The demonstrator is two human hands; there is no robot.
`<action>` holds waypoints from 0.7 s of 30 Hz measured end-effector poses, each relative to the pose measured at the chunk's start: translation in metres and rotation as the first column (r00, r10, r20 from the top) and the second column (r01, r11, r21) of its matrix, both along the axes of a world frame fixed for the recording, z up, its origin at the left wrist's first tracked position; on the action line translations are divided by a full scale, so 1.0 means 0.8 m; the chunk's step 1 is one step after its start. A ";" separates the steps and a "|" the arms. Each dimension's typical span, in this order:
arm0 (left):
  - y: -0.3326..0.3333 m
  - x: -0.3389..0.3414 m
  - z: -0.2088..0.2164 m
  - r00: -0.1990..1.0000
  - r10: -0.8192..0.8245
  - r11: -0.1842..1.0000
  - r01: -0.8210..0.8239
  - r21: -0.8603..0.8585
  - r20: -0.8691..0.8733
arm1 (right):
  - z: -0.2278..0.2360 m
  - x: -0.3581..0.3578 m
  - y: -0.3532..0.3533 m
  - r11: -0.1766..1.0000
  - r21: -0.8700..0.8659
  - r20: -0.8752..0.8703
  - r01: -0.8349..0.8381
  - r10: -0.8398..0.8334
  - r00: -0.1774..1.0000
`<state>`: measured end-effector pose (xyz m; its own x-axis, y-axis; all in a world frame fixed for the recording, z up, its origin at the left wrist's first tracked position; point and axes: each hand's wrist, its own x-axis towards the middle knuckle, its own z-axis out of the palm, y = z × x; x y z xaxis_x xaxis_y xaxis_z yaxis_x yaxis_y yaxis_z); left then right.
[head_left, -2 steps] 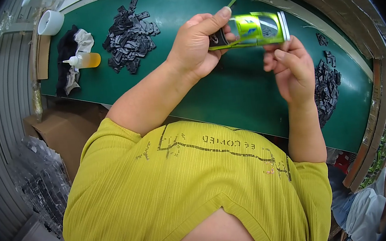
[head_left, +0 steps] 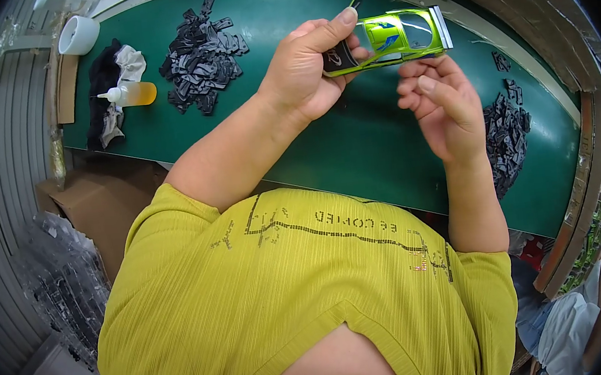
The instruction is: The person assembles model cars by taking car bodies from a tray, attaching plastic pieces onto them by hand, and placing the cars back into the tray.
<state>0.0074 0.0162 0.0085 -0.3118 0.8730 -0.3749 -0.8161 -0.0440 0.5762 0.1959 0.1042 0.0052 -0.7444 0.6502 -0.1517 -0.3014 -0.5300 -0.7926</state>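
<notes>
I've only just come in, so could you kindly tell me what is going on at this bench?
A person in a yellow-green shirt holds a lime-green toy car body over the green table. The left hand grips its front end, and the right hand sits just under it, fingertips at its lower edge. Piles of small dark plastic parts lie left and right, with a small glue bottle on a rag farther left.

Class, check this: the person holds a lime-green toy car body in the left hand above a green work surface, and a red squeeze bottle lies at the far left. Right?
Not quite. In the head view the squeeze bottle is yellow-orange, not red. The left hand does hold the lime-green toy car body above the green work surface.
</notes>
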 end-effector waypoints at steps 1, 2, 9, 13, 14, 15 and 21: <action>0.000 0.001 0.000 1.000 -0.022 1.000 0.022 0.005 0.021 | 0.001 -0.004 -0.004 0.999 -0.025 -0.013 -0.027 0.027 1.000; -0.001 0.002 0.000 0.998 -0.044 0.999 0.044 0.010 0.042 | -0.004 -0.003 -0.005 0.999 -0.024 -0.012 -0.026 0.026 1.000; -0.002 0.008 -0.002 0.996 -0.093 0.993 0.091 0.076 0.019 | 0.003 -0.010 -0.023 0.988 0.085 0.042 -0.129 0.126 0.991; 0.002 0.003 -0.005 1.000 -0.028 0.999 0.028 0.040 -0.005 | 0.002 -0.007 -0.015 0.979 0.023 0.033 -0.200 0.199 0.979; 0.003 0.001 -0.005 1.000 0.004 1.000 -0.004 0.009 0.000 | -0.003 -0.005 -0.019 0.970 0.230 0.210 -0.081 0.032 0.977; 0.003 0.001 -0.003 1.000 0.007 1.000 -0.007 0.011 0.000 | -0.006 -0.002 -0.022 0.897 0.442 0.340 0.000 -0.168 0.925; 0.000 0.000 -0.003 0.995 0.057 0.998 -0.054 0.035 -0.083 | 0.012 -0.017 -0.028 0.144 0.987 0.002 0.070 -0.448 0.894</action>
